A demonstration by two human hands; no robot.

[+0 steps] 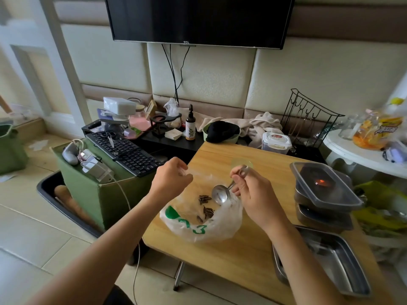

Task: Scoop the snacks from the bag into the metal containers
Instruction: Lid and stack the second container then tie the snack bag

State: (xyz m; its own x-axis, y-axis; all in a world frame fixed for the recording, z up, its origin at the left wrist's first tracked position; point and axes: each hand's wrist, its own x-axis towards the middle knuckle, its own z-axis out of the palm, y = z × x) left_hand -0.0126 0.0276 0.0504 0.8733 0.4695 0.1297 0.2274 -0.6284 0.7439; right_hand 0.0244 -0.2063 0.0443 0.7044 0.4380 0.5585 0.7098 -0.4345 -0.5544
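A clear plastic bag (198, 225) with green print lies on the wooden table (231, 260), a few dark striped seeds (208, 211) inside it. My left hand (172, 178) pinches the bag's upper edge and holds it open. My right hand (251, 190) grips the handle of a metal spoon (220, 194), whose empty bowl sits in the bag's mouth just right of the seeds. An open metal tray (343, 271) lies at the table's near right corner. Behind it stand stacked metal containers (323, 214) with a clear plastic lid (326, 186) on top.
A keyboard (125, 150) rests on a green box left of the table. Behind the table sit a brown bottle (190, 126), a clip-lid box (276, 143), a wire rack (308, 115) and cloths. A white round table (352, 150) with snack bags stands at the right.
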